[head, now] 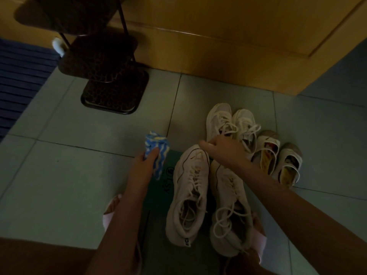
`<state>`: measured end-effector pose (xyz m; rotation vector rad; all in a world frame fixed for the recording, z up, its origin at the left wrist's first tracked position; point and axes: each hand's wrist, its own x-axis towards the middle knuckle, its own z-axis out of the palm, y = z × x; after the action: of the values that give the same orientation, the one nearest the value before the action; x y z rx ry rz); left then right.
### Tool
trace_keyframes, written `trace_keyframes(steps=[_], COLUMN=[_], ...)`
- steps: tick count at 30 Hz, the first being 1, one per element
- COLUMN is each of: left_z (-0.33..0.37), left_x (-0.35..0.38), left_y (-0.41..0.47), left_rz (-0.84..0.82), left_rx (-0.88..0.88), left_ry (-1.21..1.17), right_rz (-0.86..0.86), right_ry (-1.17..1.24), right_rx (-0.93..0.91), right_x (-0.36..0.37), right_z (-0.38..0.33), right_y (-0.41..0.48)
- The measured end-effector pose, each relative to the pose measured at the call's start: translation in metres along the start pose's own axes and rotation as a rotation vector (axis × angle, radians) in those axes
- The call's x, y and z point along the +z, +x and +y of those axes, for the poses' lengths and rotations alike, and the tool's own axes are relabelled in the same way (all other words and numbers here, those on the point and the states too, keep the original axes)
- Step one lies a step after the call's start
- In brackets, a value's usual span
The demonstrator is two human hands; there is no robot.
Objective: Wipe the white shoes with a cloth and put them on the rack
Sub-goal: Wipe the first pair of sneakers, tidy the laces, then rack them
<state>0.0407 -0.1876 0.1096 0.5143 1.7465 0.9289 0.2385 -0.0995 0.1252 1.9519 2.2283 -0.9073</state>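
Note:
A pair of large white lace-up sneakers (pixel 188 193) stands on a dark green mat (pixel 158 197) right in front of me. A second white pair (pixel 231 124) sits just beyond them. My left hand (pixel 145 161) is shut on a blue, white and yellow cloth (pixel 156 151) left of the near pair. My right hand (pixel 224 149) reaches over the toes of the near pair to the heel of the far pair; its fingers are curled, and whether it grips anything I cannot tell. The dark tiered shoe rack (pixel 105 76) stands at the upper left.
Two small beige slip-on shoes (pixel 278 157) with colourful insoles lie right of the sneakers. A wooden door (pixel 238 36) closes off the back. A blue striped mat (pixel 17 80) lies at far left. My feet in pink sandals (pixel 111 211) flank the green mat on grey tiles.

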Motion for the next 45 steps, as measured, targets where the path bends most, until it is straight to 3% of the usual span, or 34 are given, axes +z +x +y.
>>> trace_keyframes(steps=[8, 17, 20, 25, 30, 35, 45], left_z=[-0.001, -0.002, -0.002, -0.002, -0.002, -0.002, -0.014], left_x=[-0.002, 0.000, 0.002, 0.000, 0.000, -0.001, -0.007], left_y=[0.000, 0.001, 0.001, 0.000, -0.003, -0.004, 0.003], left_rz=[0.013, 0.009, 0.013, -0.007, 0.007, -0.001, 0.000], left_rx=[-0.010, 0.028, 0.029, 0.027, 0.029, 0.028, 0.040], left_ry=[-0.005, 0.052, 0.064, 0.060, 0.064, 0.054, 0.088], right_rz=[0.001, 0.099, 0.121, 0.137, 0.096, 0.101, 0.166], right_ry=[0.100, 0.493, 0.448, 0.295, 0.394, 0.175, 0.508], right_rx=[-0.036, 0.159, 0.227, 0.159, 0.146, 0.182, 0.228], right_x=[0.000, -0.043, -0.036, -0.020, -0.018, -0.014, -0.011], right_z=[-0.005, 0.071, 0.085, 0.082, 0.080, 0.078, 0.109], right_y=[0.003, -0.016, -0.026, -0.037, -0.040, -0.039, -0.045])
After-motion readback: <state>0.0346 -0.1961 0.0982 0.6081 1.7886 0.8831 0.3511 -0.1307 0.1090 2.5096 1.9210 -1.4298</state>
